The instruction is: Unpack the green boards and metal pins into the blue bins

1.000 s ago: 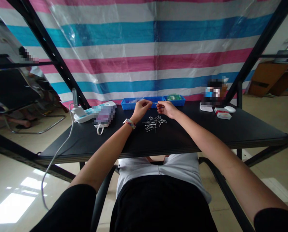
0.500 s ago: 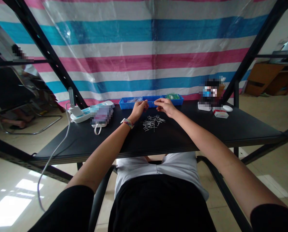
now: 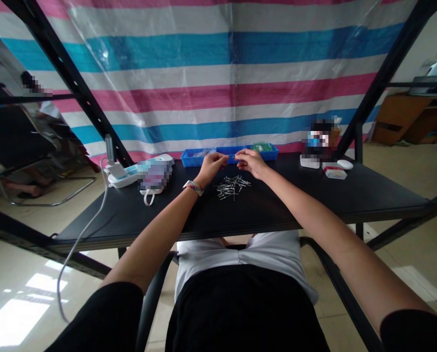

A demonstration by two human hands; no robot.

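My left hand (image 3: pixel 213 166) is closed in a pinch above the black table, in front of the blue tray (image 3: pixel 189 160). Opposite it, my right hand (image 3: pixel 251 163) pinches a thin silver rivet (image 3: pixel 232 157) by one end. The rivet lies level between the two hands, and its other end meets my left fingertips. What else the fingers may cover is hidden. Just below the hands, a loose pile of similar silver rivets (image 3: pixel 233 187) is spread on the table (image 3: pixel 262 205). Clear plastic bags (image 3: pixel 205 152) and a green packet (image 3: pixel 262 146) lie in the tray.
To the left are a white power strip (image 3: pixel 121 180) with a grey cable (image 3: pixel 89 225) and a blurred device with a white strap (image 3: pixel 149 197). A small red-and-white box (image 3: pixel 334 170) and a white mouse (image 3: pixel 345 165) sit at right. Striped sheeting (image 3: pixel 233 73) hangs behind.
My left hand has moved slightly right, closer to my right hand, so less of the rivet shows between them. The pile looks the same.
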